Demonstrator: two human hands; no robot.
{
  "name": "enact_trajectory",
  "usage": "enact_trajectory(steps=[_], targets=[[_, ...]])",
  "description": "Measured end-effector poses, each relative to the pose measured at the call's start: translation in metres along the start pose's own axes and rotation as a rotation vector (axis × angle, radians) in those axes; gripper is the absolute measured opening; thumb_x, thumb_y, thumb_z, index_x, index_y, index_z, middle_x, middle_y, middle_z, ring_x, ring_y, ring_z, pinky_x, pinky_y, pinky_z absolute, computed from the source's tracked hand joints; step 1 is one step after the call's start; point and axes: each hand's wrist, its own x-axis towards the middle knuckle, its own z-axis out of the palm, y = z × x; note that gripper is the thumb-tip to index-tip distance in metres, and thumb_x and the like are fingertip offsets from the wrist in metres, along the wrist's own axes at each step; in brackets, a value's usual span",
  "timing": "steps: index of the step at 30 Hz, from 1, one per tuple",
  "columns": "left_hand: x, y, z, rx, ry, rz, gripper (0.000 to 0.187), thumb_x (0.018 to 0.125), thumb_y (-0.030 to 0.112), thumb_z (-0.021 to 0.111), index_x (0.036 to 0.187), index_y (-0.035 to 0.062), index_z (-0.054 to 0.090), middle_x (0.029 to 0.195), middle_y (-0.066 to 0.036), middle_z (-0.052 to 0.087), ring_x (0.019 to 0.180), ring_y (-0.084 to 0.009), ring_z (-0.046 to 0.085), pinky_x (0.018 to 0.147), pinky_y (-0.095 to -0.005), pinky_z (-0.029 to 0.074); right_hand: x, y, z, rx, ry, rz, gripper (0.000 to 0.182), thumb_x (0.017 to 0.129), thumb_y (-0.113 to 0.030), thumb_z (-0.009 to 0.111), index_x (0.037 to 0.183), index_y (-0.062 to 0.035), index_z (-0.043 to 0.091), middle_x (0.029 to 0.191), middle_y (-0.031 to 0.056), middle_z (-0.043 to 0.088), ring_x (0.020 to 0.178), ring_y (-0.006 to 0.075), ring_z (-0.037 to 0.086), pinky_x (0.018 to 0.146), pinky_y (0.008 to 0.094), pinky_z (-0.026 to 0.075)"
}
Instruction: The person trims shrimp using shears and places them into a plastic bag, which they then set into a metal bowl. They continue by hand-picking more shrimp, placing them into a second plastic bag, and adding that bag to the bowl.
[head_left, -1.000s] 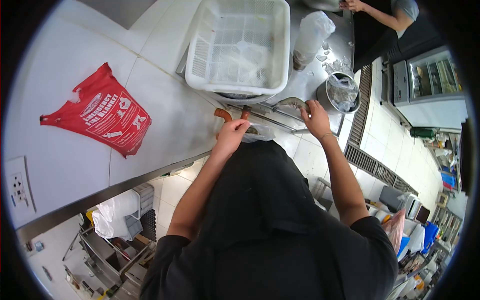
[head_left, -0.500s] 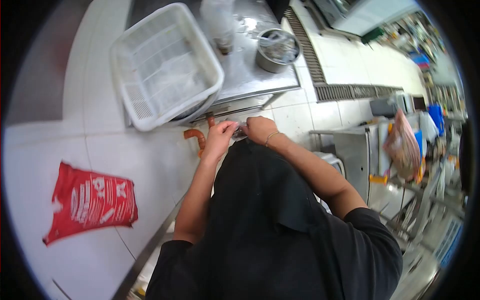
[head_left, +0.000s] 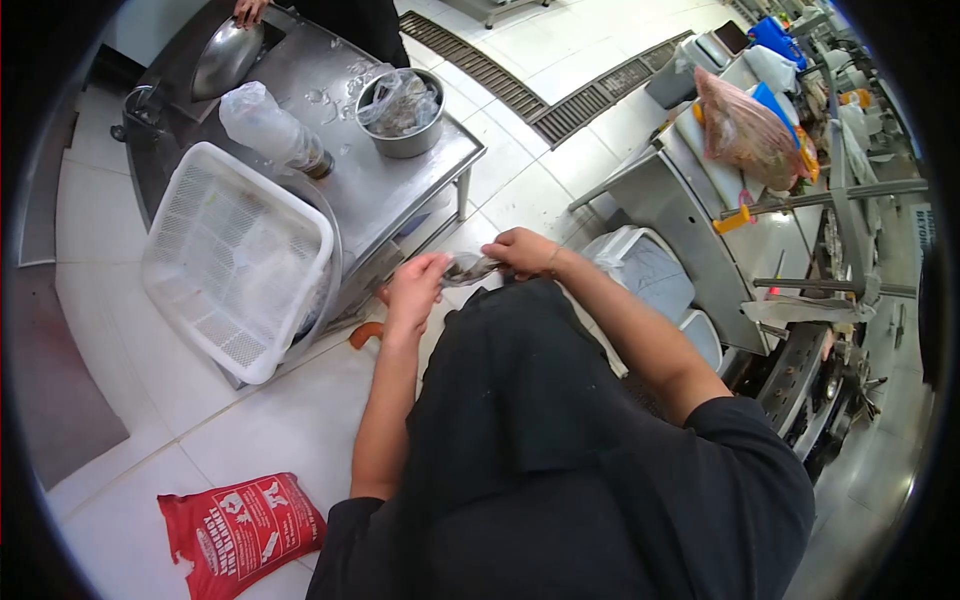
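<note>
In front of my black apron, both hands grip a small clear plastic bag [head_left: 466, 268] with something dark inside that I cannot make out. My left hand [head_left: 412, 288] pinches its left end between thumb and fingers. On the other side my right hand [head_left: 524, 252] is closed on the bag's right end. Beyond the hands is a steel table [head_left: 385, 195], on which stands a metal pot [head_left: 410, 140] with clear plastic bags in it. A bottle-like container wrapped in clear plastic [head_left: 268, 128] stands beside a white perforated basket [head_left: 180, 225].
A red fire blanket pouch [head_left: 250, 535] hangs on the tiled wall at lower left. Another person's hand [head_left: 250, 12] holds a metal bowl [head_left: 226, 60] at the table's far end. White bins [head_left: 655, 275] stand right, beside a steel counter [head_left: 685, 215] bearing a pink bag [head_left: 740, 125].
My view has turned rightward, bringing the other person and the bowl into sight. My hands are slightly farther apart, with the bag stretched between them.
</note>
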Motion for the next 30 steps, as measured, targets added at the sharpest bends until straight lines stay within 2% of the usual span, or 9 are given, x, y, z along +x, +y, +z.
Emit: enact_trajectory(steps=[6,10,11,14,18,22,23,25,30], targets=[[0.038,0.028,0.029,0.148,-0.014,0.011,0.025,0.103,0.024,0.067,0.110,0.0010,0.075,0.072,0.006,0.059,0.057,-0.0037,0.044,0.051,-0.0230,0.036,0.015,0.003,-0.018,0.114,0.007,0.012,0.047,0.103,-0.045,0.063,0.091,-0.0006,0.070,0.074,0.0042,0.066,0.052,0.0117,0.051,0.049,0.0287,0.049],[0.063,0.047,0.058,0.219,0.019,-0.017,0.023,0.103,0.022,0.066,0.111,0.0020,0.075,0.074,0.006,0.060,0.059,-0.0034,0.046,0.053,-0.0222,0.038,0.013,-0.029,-0.044,-0.233,0.033,-0.124,0.048,0.099,-0.043,0.065,0.097,0.0036,0.071,0.084,0.0174,0.074,0.071,0.0257,0.073,0.064,0.0393,0.057],[0.070,0.052,0.064,0.224,0.044,-0.025,0.023,0.103,0.022,0.066,0.111,0.0025,0.075,0.074,0.006,0.059,0.059,-0.0033,0.046,0.053,-0.0220,0.038,0.008,-0.038,-0.054,-0.339,0.015,-0.266,0.048,0.097,-0.041,0.068,0.110,0.0053,0.070,0.089,0.0209,0.075,0.085,0.0340,0.075,0.078,0.0423,0.057],[0.091,0.068,0.081,0.175,0.054,0.000,0.023,0.102,0.021,0.067,0.108,0.0014,0.076,0.076,0.004,0.065,0.062,-0.0038,0.051,0.054,-0.0240,0.040,-0.007,-0.056,-0.091,-0.237,-0.007,-0.491,0.052,0.096,-0.040,0.070,0.123,0.0038,0.065,0.094,0.0211,0.075,0.090,0.0378,0.073,0.084,0.0427,0.056],[0.117,0.095,0.122,0.314,0.133,0.114,0.020,0.104,0.021,0.065,0.105,0.0029,0.074,0.076,0.005,0.062,0.064,-0.0027,0.050,0.056,-0.0226,0.041,0.020,-0.049,-0.126,-0.327,0.074,-0.574,0.050,0.093,-0.039,0.075,0.119,-0.0002,0.058,0.097,0.0202,0.075,0.089,0.0387,0.073,0.079,0.0450,0.057],[0.142,0.107,0.149,0.360,0.284,0.237,0.021,0.101,0.017,0.065,0.100,-0.0018,0.073,0.072,-0.003,0.067,0.064,-0.0081,0.056,0.059,-0.0304,0.047,0.039,-0.056,-0.162,-0.584,0.321,-0.719,0.027,0.094,-0.027,0.071,0.105,-0.0073,0.056,0.087,0.0157,0.073,0.083,0.0359,0.072,0.070,0.0480,0.056],[0.146,0.110,0.153,0.377,0.337,0.277,0.021,0.100,0.018,0.066,0.100,-0.0020,0.073,0.070,-0.003,0.066,0.063,-0.0084,0.055,0.059,-0.0308,0.046,0.041,-0.058,-0.174,-0.615,0.395,-0.831,0.020,0.093,-0.021,0.072,0.096,-0.0073,0.058,0.082,0.0121,0.074,0.077,0.0324,0.073,0.067,0.0440,0.056],[0.148,0.126,0.158,0.436,0.392,0.235,0.021,0.102,0.019,0.066,0.101,-0.0008,0.073,0.074,0.002,0.064,0.068,-0.0050,0.052,0.062,-0.0263,0.044,0.049,-0.061,-0.195,-0.582,0.433,-0.823,0.019,0.094,-0.022,0.069,0.095,-0.0069,0.057,0.076,0.0132,0.071,0.071,0.0343,0.071,0.064,0.0465,0.056],[0.155,0.151,0.171,0.523,0.413,0.298,0.020,0.101,0.017,0.066,0.103,-0.0022,0.073,0.073,-0.001,0.065,0.068,-0.0065,0.053,0.061,-0.0271,0.044,0.044,-0.088,-0.231,-0.401,0.392,-0.761,0.017,0.094,-0.019,0.070,0.095,-0.0043,0.060,0.071,0.0144,0.070,0.064,0.0358,0.070,0.061,0.0458,0.055]])
